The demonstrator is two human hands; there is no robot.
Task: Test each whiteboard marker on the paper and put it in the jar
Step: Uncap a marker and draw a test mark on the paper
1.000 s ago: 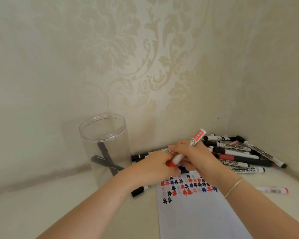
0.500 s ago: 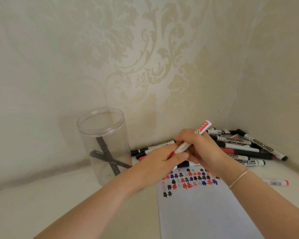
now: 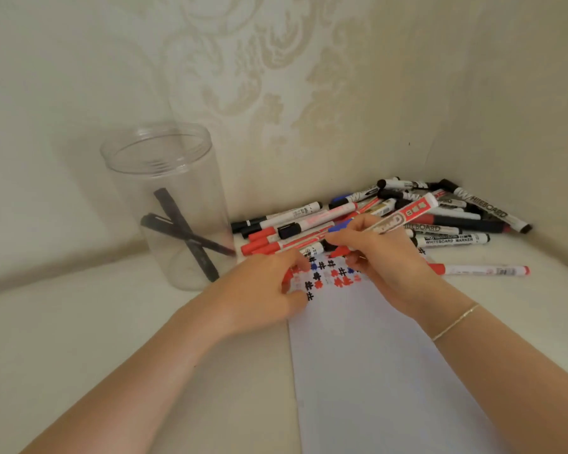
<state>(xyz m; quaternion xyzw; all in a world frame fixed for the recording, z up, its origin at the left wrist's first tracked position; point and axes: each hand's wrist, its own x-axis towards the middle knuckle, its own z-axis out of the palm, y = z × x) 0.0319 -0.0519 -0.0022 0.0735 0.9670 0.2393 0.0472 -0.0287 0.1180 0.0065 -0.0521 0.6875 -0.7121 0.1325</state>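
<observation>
Nearest to me, the white paper [image 3: 374,371] runs up the table [image 3: 79,339] from the bottom edge, its far end covered with small red, blue and black test marks [image 3: 328,276]. My left hand [image 3: 259,296] sits at the paper's left edge, fingers curled round what looks like a red cap [image 3: 287,276] — it is mostly hidden, so I cannot be sure. My right hand [image 3: 384,257], a thin bracelet [image 3: 456,321] on its wrist, pinches a red marker [image 3: 404,217] in a writing grip; the uncapped red tip points down at the marks, though I cannot tell whether it touches the sheet. Just right of that hand a single red-capped marker [image 3: 479,269] lies alone on the table. Beyond the paper's far end the pile of markers [image 3: 391,217] is heaped into the corner against the patterned wall [image 3: 276,77]. Off to the left, well apart from the pile, stands the clear jar [image 3: 164,198] — upright, open, two dark markers [image 3: 184,234] crossed inside it.
</observation>
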